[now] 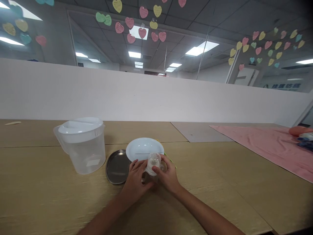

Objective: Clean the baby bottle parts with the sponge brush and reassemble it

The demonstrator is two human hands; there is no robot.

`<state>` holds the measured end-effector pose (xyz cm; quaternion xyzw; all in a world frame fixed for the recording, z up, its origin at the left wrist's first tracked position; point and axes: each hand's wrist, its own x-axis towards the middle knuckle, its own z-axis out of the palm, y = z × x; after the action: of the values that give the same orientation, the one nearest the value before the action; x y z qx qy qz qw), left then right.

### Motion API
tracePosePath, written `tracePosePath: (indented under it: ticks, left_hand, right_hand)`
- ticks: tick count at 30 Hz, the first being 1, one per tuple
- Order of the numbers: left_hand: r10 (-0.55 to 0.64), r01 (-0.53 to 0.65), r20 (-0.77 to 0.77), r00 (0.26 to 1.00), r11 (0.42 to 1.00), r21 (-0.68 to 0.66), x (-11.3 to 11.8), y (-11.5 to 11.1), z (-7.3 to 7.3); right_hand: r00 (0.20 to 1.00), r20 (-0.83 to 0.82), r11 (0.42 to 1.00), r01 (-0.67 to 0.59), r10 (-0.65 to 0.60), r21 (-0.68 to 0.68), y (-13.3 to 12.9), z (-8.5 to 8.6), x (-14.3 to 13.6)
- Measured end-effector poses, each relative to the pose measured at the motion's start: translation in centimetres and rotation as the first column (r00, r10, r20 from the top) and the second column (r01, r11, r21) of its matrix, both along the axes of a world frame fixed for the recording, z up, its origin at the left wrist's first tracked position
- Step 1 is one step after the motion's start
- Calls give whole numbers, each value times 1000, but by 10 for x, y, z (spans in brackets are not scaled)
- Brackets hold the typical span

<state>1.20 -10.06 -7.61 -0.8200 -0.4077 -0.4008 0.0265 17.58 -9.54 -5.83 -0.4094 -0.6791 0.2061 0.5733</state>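
A small clear bottle with a white collar and a translucent domed top (154,163) is held upright between both hands at the middle of the view. My left hand (137,179) wraps round its left side and lower part. On the right, my right hand (168,174) has its fingers closed at the collar and top, with the thumb in front. Just behind the hands lies a white oval dish (144,147). A round metal tray (117,167) is to the left of my left hand. The bottle's base is partly hidden by the fingers.
A clear lidded pitcher (86,153) stands at the left on the wooden table (212,182). Something thin and yellow-green shows beside the dish. A pink cloth (266,143) covers the right side. Behind rises a low white wall (137,94) with glass above.
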Motion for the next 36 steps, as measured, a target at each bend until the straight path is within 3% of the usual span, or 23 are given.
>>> tracePosePath:
  ticks: [11, 18, 24, 30, 36]
  left_hand:
    - [-33, 34, -12, 999, 999, 35, -2, -1, 1]
    - [-57, 57, 0, 998, 998, 41, -4, 0, 4]
    - [-97, 97, 0, 995, 995, -19, -5, 0, 8]
    - [-86, 86, -7, 996, 996, -7, -5, -3, 11]
    - [-91, 91, -8, 996, 996, 20, -4, -2, 9]
  right_hand:
    - [997, -79, 999, 23, -26, -36, -2, 3, -2]
    - [998, 54, 986, 9, -18, 168, -14, 14, -1]
    - [998, -38, 929, 61, -51, 364, -14, 1, 2]
    - [936, -305, 967, 222, -175, 126, 0, 6, 0]
    - [963, -255, 996, 84, -90, -35, 12, 11, 5]
